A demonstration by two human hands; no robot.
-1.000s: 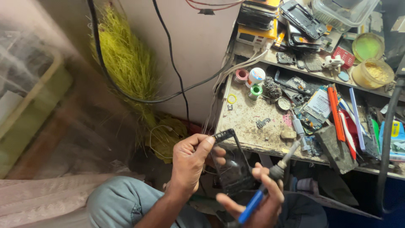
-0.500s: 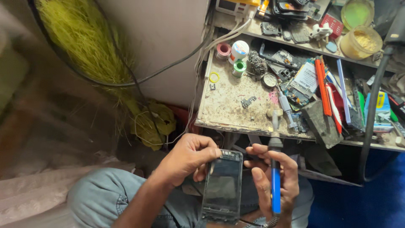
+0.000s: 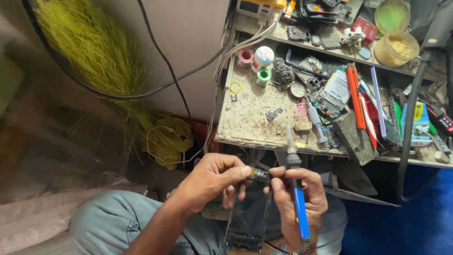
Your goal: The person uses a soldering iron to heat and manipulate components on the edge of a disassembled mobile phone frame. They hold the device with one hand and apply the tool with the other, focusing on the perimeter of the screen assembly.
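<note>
Nearest, the left hand (image 3: 212, 179) pinches the top edge of a dark flat phone frame (image 3: 247, 219) held upright over the lap, seemingly to steady it, while the right hand (image 3: 302, 198) grips a blue-handled soldering iron (image 3: 297, 198) pen-style, tip up, and its fingers also touch the frame's top. Beyond, a stained beige worktop (image 3: 255, 118) carries a small metal bracket (image 3: 273, 114), solder spools (image 3: 262, 59), circuit boards and orange tools within reach. Far left, a yellow-green grass broom (image 3: 94, 52) leans on the wall.
</note>
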